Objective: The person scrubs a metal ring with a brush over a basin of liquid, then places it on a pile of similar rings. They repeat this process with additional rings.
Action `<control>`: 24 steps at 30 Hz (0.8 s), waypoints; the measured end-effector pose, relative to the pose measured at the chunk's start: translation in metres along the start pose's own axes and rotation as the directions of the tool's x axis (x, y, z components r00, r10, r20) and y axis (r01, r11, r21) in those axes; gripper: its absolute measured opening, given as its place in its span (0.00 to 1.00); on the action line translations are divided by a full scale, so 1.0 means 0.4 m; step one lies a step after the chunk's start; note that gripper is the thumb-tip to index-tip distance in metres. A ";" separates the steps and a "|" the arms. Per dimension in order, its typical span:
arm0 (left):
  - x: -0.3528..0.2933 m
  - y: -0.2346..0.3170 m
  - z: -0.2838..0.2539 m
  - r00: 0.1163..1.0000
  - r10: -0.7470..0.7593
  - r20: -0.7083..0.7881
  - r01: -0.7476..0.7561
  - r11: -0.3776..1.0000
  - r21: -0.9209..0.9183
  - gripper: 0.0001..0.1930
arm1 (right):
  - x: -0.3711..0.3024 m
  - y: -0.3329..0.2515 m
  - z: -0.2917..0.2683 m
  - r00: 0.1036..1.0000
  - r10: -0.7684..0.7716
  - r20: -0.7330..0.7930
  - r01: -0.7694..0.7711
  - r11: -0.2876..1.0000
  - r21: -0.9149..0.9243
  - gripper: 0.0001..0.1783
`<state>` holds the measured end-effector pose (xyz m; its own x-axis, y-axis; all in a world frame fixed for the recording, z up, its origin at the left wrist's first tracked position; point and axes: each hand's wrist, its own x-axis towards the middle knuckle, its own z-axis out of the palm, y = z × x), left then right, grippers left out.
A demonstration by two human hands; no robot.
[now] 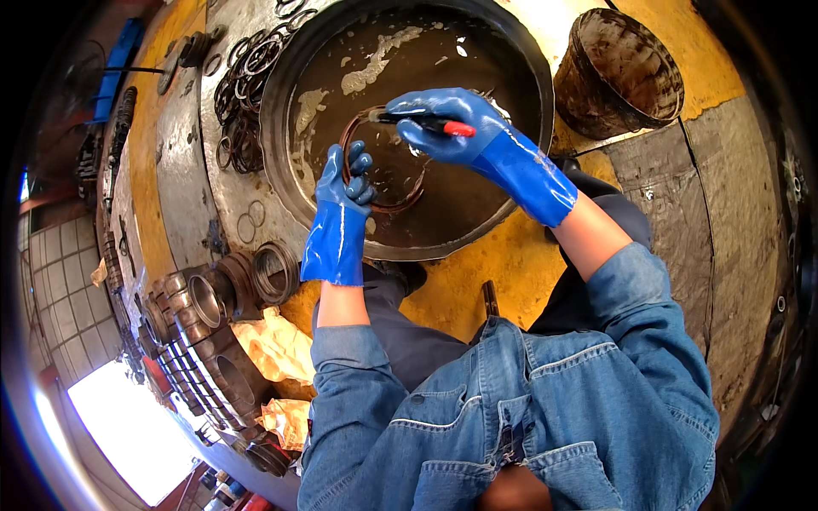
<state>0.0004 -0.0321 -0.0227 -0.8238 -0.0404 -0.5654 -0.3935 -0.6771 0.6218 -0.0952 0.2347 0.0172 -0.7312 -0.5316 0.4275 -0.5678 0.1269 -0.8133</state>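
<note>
My left hand [345, 180], in a blue rubber glove, has its fingers closed around the left side of a thin brown metal ring [399, 207]. The ring is held over a large round basin [274, 153] of murky brown liquid. From the right, my gloved right hand [452, 119] grips a slim hand tool with a black and red handle [458, 129]. Its dark end points left and meets the ring's upper edge; I cannot make out what kind of tool it is. Pale scum floats on the liquid.
A grimy bucket [588, 85] stands right of the basin. Many dark rings [243, 94] are heaped at its left. Wide metal cylinders [274, 271] and crumpled brown paper [274, 345] lie at the lower left. Worn boards [673, 196] cover the floor on the right.
</note>
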 end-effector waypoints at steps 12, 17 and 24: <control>-0.032 0.015 0.044 0.959 0.170 0.228 -0.143 0.981 -0.131 0.23 | -0.009 0.089 -0.003 0.594 0.795 0.124 -0.796 0.603 -0.056 0.19; -0.023 0.016 0.009 0.909 0.219 0.353 -0.175 0.972 -0.154 0.24 | -0.076 0.029 0.066 0.545 0.793 0.273 -0.829 0.462 0.315 0.14; -0.013 0.010 0.006 0.970 0.220 0.099 -0.226 0.973 0.055 0.25 | -0.109 0.022 0.058 0.600 0.713 0.363 -0.793 0.589 0.152 0.24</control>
<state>0.0024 -0.0328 -0.0159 -0.9265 -0.1151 -0.3582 -0.2191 -0.6089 0.7624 -0.0597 0.2395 -0.0177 -0.7065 -0.5319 -0.4668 0.3029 0.3689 -0.8787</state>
